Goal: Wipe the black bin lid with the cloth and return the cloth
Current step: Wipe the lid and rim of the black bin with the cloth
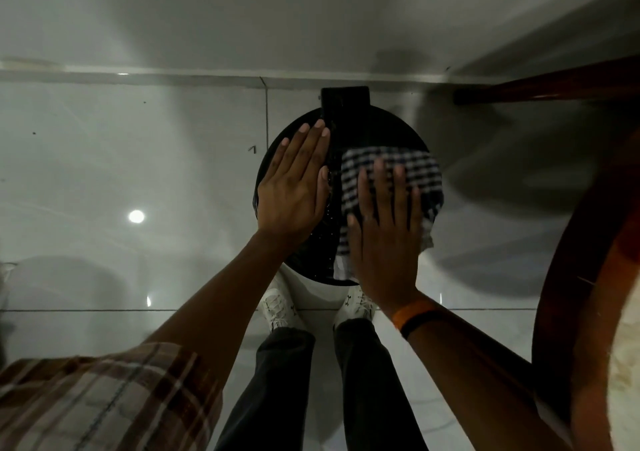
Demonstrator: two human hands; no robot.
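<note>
Looking down past a plaid sleeve (pixel 104 398) at the near left and dark trousers, the view showed white shoes (pixel 277 308) on a glossy tiled floor (pixel 104 173), toes just beside the near edge of the black bin lid (pixel 377 128). On the lid's right half the right hand (pixel 384 236) lay flat, fingers spread, pressing the checked cloth (pixel 408 163) against the plastic rather than gripping it; the cloth's near corner hung a little over the lid's right rim. The left hand (pixel 294 187) rested open and flat on the lid's left half, holding nothing, apparently steadying it. Between the hands a bare strip of lid carried pale specks, so the wiping looked unfinished. Because the cloth was only pinned by a flat palm, a quick stroke toward the right could have pushed it off the rim onto the floor. Heavy pressure near the front might have tipped the lid on its hinge (pixel 344 99) at the far side, or rocked the bin, if the left hand lifted. A wooden table edge (pixel 568 295) curved close on the right, and a wide sweep could have knocked the right elbow against it.
</note>
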